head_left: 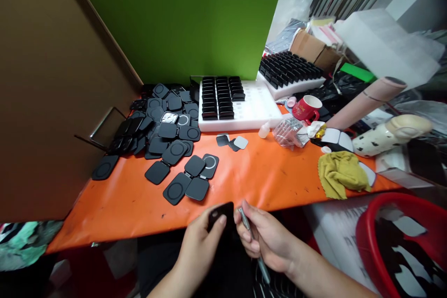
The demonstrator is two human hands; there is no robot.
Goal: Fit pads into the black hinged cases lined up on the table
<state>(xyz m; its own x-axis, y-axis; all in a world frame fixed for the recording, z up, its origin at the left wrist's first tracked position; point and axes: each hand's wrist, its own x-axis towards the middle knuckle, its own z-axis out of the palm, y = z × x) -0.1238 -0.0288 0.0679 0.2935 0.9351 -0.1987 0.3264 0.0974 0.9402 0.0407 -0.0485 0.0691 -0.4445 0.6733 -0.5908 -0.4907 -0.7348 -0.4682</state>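
Observation:
My left hand grips a small black flat plate by its edge, just below the front of the table. A slim grey metal pen-shaped tool is held in my right hand, close to the plate; its tip is hard to make out. Nearest to the hands on the tabletop lie hinged black folding charging pads, opened flat. Behind them, many similar pads are heaped at the left. Several thin black and grey sheets lie mid-table.
A white foam tray with rows of black pieces stands against the green board. To the right are a red mug, a small white bottle, a yellow cloth and a tumbler. A red bucket sits lower right.

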